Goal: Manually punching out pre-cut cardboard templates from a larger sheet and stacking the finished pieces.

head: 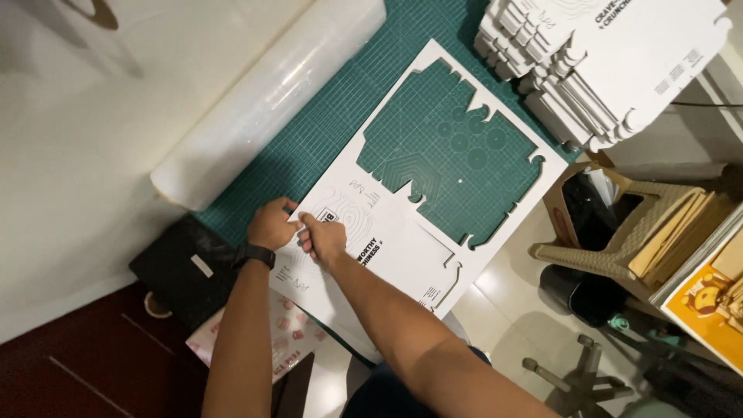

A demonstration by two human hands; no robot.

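Pinched the card (pixel 402 248) edge with both hands, left (pixel 271 224) and right (pixel 323 237), grips closed on it, flat on the mat (pixel 325 116) to steady it.

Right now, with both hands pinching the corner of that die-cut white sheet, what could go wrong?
1. The left hand and right hand grip one corner of the die-cut cardboard sheet; its frame is thin around the punched-out opening, so a sharp pull could tear it.
2. The sheet's near end overhangs the green cutting mat, so it could sag or crease.
3. The clear film roll lies close by and may get nudged.
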